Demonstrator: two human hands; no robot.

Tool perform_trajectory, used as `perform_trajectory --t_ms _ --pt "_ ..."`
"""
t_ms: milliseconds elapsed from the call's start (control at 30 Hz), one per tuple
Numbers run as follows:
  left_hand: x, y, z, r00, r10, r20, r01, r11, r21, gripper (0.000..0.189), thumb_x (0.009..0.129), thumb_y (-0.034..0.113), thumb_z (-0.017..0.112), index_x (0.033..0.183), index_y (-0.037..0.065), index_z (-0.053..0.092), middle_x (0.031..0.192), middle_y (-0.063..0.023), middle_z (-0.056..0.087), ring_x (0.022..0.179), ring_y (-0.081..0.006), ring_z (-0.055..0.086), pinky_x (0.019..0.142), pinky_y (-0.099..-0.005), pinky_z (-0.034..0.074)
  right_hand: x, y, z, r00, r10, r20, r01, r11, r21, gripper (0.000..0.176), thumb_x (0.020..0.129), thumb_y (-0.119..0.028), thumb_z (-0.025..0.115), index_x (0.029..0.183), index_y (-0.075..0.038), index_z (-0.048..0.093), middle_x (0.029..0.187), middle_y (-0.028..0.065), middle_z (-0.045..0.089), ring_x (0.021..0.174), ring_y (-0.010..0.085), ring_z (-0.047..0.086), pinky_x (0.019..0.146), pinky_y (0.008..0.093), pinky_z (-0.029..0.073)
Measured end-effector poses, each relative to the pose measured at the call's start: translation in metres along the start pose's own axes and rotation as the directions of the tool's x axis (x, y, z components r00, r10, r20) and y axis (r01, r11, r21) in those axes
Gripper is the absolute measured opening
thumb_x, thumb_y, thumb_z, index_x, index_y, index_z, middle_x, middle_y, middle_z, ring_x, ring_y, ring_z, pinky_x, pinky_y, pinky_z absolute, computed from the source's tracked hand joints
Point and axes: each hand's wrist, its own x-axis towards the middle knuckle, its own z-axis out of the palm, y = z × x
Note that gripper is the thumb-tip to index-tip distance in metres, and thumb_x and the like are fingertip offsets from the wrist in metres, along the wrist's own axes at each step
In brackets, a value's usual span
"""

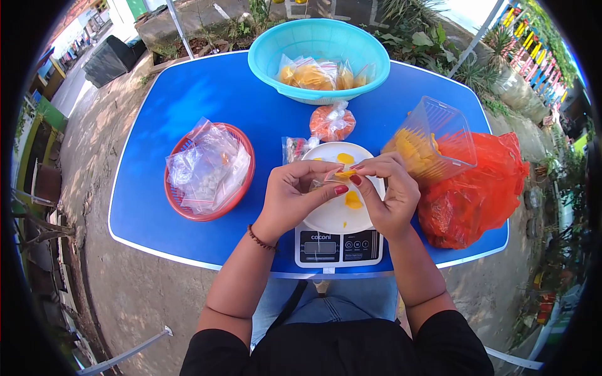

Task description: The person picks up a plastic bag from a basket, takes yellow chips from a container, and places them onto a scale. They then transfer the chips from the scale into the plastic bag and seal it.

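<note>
My left hand (293, 191) and my right hand (389, 191) meet above the round white plate (326, 219) of a kitchen scale (338, 249). Fingers of both hands pinch a small clear plastic bag (330, 178) with something yellow at its mouth. Yellow pieces (353, 200) lie on the plate below and behind the hands. Just beyond the plate are a knotted bag of orange contents (332, 122) and a small clear packet (295, 149). A tilted clear container (433, 141) of yellow pieces stands to the right.
On the blue table (188, 94), a red basket (249, 169) at the left holds empty-looking clear bags (210, 166). A turquoise basin (320, 37) at the back holds filled bags (313, 74). A red plastic bag (470, 194) lies at the right, against the clear container.
</note>
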Motion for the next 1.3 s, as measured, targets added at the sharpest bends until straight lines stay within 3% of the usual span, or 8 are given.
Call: perform_trajectory --t_ms 200,267,400,467,667,867,1067,1300 --pt "0.000 -0.003 -0.004 0.998 -0.058 0.007 0.059 0.997 -0.042 0.032 0.089 0.005 0.074 0.119 -0.005 0.066 0.106 -0.0102 0.072 0.094 -0.0108 0.068 0.081 -0.0235 0.057 0.002 -0.009 -0.003 0.985 0.098 0.144 -0.085 0.992 -0.098 0.012 0.083 -0.007 0.071 0.095 -0.005 0.073 0.098 0.0080 0.064 0.091 0.0204 0.054 0.079 0.0310 0.044" --pt "0.001 -0.004 -0.006 0.999 -0.043 0.024 0.044 0.998 -0.039 0.029 0.094 0.010 0.070 0.118 -0.004 0.066 0.109 -0.0106 0.071 0.097 -0.0105 0.067 0.084 -0.0246 0.056 0.002 -0.007 -0.001 0.990 0.094 0.108 -0.096 0.995 0.016 0.015 0.083 -0.007 0.071 0.098 -0.005 0.073 0.102 0.0078 0.061 0.091 0.0206 0.052 0.078 0.0312 0.043" --pt "0.006 -0.005 -0.005 0.996 -0.011 -0.094 -0.017 0.957 -0.289 0.030 0.102 0.020 0.056 0.123 -0.002 0.060 0.118 -0.0197 0.067 0.105 -0.0241 0.069 0.091 -0.0373 0.058 0.003 -0.012 0.000 0.947 0.322 0.010 -0.322 0.946 0.027 0.020 0.084 -0.007 0.069 0.103 -0.007 0.073 0.110 0.0090 0.060 0.094 0.0243 0.051 0.081 0.0338 0.044" --pt "0.007 0.008 -0.001 0.987 -0.073 -0.141 -0.010 0.859 -0.512 0.033 0.104 0.024 0.051 0.125 0.000 0.057 0.121 -0.0219 0.065 0.106 -0.0273 0.069 0.092 -0.0399 0.058 0.001 -0.003 0.002 0.974 0.190 0.123 -0.155 0.956 -0.248 0.024 0.084 -0.009 0.070 0.108 -0.008 0.071 0.112 0.0094 0.060 0.097 0.0266 0.051 0.083 0.0356 0.044" --pt "0.005 -0.004 -0.020 0.992 -0.064 -0.107 0.009 0.892 -0.452 0.029 0.104 0.020 0.052 0.127 0.003 0.056 0.124 -0.0219 0.065 0.109 -0.0258 0.068 0.094 -0.0386 0.057 -0.006 -0.015 0.013 0.869 0.209 0.448 0.085 0.830 -0.552 0.028 0.089 -0.029 0.067 0.114 -0.017 0.069 0.137 0.0120 0.046 0.122 0.0349 0.041 0.101 0.0483 0.036" --pt "0.004 -0.002 -0.012 0.991 0.036 -0.132 -0.060 0.982 -0.178 0.036 0.099 0.021 0.062 0.129 0.002 0.056 0.119 -0.0160 0.067 0.097 -0.0178 0.069 0.086 -0.0327 0.057 -0.004 -0.009 0.008 0.874 0.251 0.417 -0.012 0.868 -0.496 0.030 0.084 -0.019 0.069 0.113 -0.014 0.070 0.130 0.0100 0.053 0.116 0.0331 0.044 0.099 0.0471 0.037" --pt "0.004 0.002 -0.016 1.000 -0.005 0.028 0.018 0.864 -0.503 0.038 0.100 0.025 0.060 0.129 0.000 0.057 0.110 -0.0148 0.068 0.090 -0.0186 0.068 0.082 -0.0347 0.057 -0.006 -0.002 0.008 0.879 0.210 0.428 0.025 0.876 -0.482 0.026 0.080 -0.015 0.071 0.106 -0.010 0.071 0.115 0.0079 0.060 0.107 0.0294 0.050 0.092 0.0430 0.043" --pt "0.004 0.001 -0.003 0.988 -0.016 -0.154 -0.002 0.993 -0.115 0.028 0.102 0.018 0.054 0.122 -0.001 0.060 0.106 -0.0185 0.070 0.082 -0.0198 0.071 0.076 -0.0338 0.058 -0.003 -0.003 0.008 0.920 0.153 0.360 0.051 0.866 -0.497 0.016 0.080 -0.012 0.071 0.095 -0.008 0.069 0.098 0.0059 0.063 0.096 0.0257 0.056 0.082 0.0414 0.044"
